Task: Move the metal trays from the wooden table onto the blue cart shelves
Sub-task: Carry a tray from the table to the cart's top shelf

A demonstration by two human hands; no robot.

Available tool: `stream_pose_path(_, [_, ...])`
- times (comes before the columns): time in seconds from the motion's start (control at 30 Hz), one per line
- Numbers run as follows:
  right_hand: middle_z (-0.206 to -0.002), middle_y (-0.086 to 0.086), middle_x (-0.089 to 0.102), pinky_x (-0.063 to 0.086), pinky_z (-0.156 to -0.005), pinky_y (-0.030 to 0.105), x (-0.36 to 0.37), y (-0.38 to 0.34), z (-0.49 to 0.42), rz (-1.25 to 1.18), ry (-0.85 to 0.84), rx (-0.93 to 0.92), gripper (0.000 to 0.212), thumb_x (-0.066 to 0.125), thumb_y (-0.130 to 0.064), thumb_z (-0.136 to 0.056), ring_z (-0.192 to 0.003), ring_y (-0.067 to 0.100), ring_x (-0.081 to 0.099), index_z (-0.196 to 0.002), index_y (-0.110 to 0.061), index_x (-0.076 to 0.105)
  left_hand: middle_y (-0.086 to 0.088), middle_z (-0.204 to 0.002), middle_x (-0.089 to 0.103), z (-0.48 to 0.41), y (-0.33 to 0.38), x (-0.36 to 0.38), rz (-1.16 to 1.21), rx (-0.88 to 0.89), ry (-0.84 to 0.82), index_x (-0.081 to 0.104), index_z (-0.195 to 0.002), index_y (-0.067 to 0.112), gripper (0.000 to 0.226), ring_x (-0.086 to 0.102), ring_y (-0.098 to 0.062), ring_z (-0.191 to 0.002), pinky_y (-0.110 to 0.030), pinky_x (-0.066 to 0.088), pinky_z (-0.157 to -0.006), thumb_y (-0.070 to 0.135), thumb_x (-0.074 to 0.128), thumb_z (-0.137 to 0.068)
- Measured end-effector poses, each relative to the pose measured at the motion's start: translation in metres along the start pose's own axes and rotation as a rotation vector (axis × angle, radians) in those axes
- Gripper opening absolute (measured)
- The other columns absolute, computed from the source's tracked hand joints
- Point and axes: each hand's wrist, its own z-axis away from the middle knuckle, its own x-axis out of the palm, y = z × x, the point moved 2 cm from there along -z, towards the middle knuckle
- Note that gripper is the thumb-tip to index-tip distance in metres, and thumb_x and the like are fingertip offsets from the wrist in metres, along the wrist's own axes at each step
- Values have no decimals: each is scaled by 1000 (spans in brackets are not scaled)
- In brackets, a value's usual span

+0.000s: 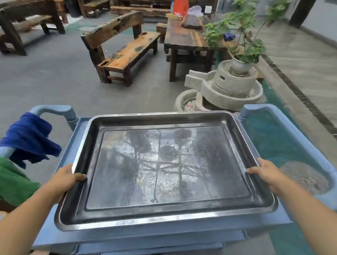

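I'm seeing a green cloth lying at far left, and a blue cloth hanging over the cart's left handle. My left hand is gripping the left rim of the metal tray, thumb lying over the rim, fingers hidden under the edge. The tray is sitting level over the top shelf of the blue cart, empty, its floor reflecting, its near edge overhanging the shelf front. I cannot tell if it is fully resting on the shelf. My right hand is gripping the right rim the same way, thumb on top. The right handle is standing just beside that hand. Beyond the cart, a wooden bench is standing left of a wooden surface. A stone mill is sitting at right, carrying a potted plant.
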Motion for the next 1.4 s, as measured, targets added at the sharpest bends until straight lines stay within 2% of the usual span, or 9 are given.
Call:
stream_pose_path(0.17, [-95,22,69,52,-73,38,14,6,-12,0,4,16,26,61,9,-83,-78,32,63,-108,1,64,-12,-82,69,-16,-1,9,-88,73,32,65,-105,2,23,65,-27,-70,-32,50,-63,-5,66,-83])
stream_pose_path(0.27, [-93,21,70,54,-84,47,18,10,-22,29,12,19,25,62,7,-83,-83,35,65,-106,-1,64,-19,-94,71,-22,-6,15,-101,66,44,65,-109,1,27,67,-36,-83,-47,54,-81,-5,67,-83])
stream_pose_path(0.43, [-74,-4,68,46,-57,26,26,17,-32,95,29,-14,22,65,4,-84,-67,14,63,-100,-11,66,-19,-98,71,-28,-13,21,-130,50,71,64,-111,4,28,67,-36,-85,-45,52,-83,-1,69,-84])
stream_pose_path(0.8, [-89,7,69,45,-74,35,47,48,-44,232,70,-53,11,64,-12,-89,-83,27,64,-99,-15,65,-16,-90,68,-39,-41,36,-267,57,171,61,-92,10,13,62,-34,-80,-44,50,-76,11,71,-84])
stream_pose_path(0.93, [-84,4,68,44,-71,35,47,51,-45,286,108,-50,7,66,-17,-87,-82,29,63,-94,-18,64,-17,-78,62,-37,-38,38,-393,90,233,57,-85,5,20,58,-37,-74,-46,49,-68,21,71,-85])
stream_pose_path(1.03, [-82,4,65,41,-65,35,49,49,-43,320,163,-69,12,65,-17,-85,-82,33,62,-94,-12,59,-8,-73,47,-31,-31,40,-496,230,377,42,-71,11,30,46,-31,-63,-39,36,-55,18,68,-84])
stream_pose_path(1.1, [-92,6,66,42,-68,37,49,43,-37,342,216,-99,22,64,-16,-85,-88,35,62,-105,-11,55,-9,-94,48,-21,-23,41,-497,289,418,49,-89,13,19,51,-35,-82,-45,44,-69,10,67,-84])
stream_pose_path(1.23, [-130,19,46,42,-97,47,49,32,-18,497,310,-272,51,65,-13,-85,-119,36,46,-132,-6,45,-19,-131,47,3,-13,56,-574,445,366,39,-138,11,64,45,-39,-118,-56,39,-100,10,70,-82])
stream_pose_path(1.4, [-147,3,28,34,-112,43,77,12,30,603,115,-491,60,61,-34,-90,-137,25,30,-141,-16,36,0,-150,34,59,4,97,-414,657,124,26,-149,22,73,33,-15,-139,-37,29,-115,40,63,-89])
